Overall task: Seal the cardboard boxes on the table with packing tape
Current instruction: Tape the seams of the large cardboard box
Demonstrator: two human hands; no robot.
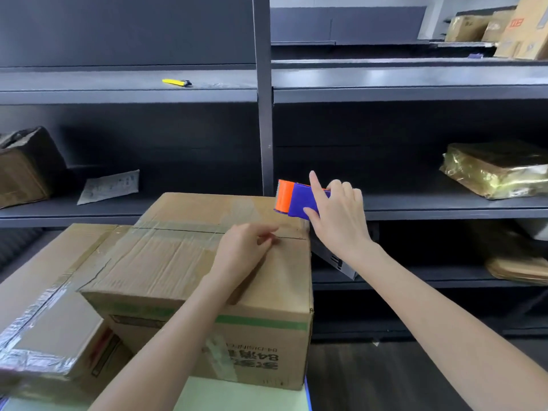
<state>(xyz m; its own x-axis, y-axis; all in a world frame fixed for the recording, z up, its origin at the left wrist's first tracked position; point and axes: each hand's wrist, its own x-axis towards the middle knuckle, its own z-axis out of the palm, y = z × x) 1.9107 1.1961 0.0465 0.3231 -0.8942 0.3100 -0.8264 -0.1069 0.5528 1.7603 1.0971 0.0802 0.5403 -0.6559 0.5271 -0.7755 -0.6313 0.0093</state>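
A large cardboard box (166, 262) stands on the pale green table (246, 398), its top seam covered with clear tape along most of its length. My left hand (243, 250) rests on the box top near the right end of the seam, fingers loosely curled on the tape. My right hand (335, 215) grips a purple and orange tape dispenser (292, 200) just above the box's far right corner, index finger raised. A second taped cardboard box (50, 307) lies to the left, partly under the first.
Dark grey shelving (267, 93) runs across the back. On it lie a yellow utility knife (177, 82), a paper sheet (109, 186), a worn box (23, 167) at left, a gold-wrapped parcel (498, 170) at right and more boxes (510, 28) top right.
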